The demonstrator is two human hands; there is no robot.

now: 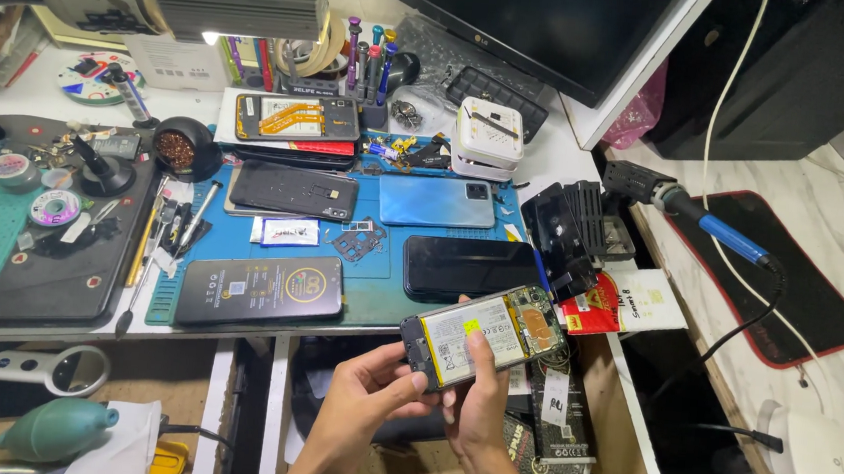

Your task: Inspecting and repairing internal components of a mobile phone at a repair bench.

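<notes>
Held out just off the near edge of the blue work mat point(377, 299), below its right-hand corner: an opened phone point(484, 337) with the back cover off, battery and boards facing up. Long axis nearly level, rising a little to the right, camera end up toward the right, plain end down at the left. Left hand point(375, 384) curled round that lower left end, fingers closed on the frame. Right hand point(479, 407) cupped beneath the middle, thumb up and pressed flat on the pale battery. Both grips closed snugly on the one phone, nothing else in either hand. On the mat, four more handsets lying flat: a dark one with a gold-printed label point(259, 289) at the near left, a glossy black slab point(470, 268) at the near right, a black back point(292, 190) at the far left, a light blue back point(437, 201) at the far right. Just past the mat's far edge, one more opened phone point(296, 117) with an orange flex strip showing. Also past that far edge, a tool rack point(366, 87) holding several upright screwdrivers, exact count hard to tell. Left of the mat, a small black bowl point(186, 148) with a brownish tangle inside. Well to the right of the mat, one blue-handled soldering iron point(714, 230) on its cable.
</notes>
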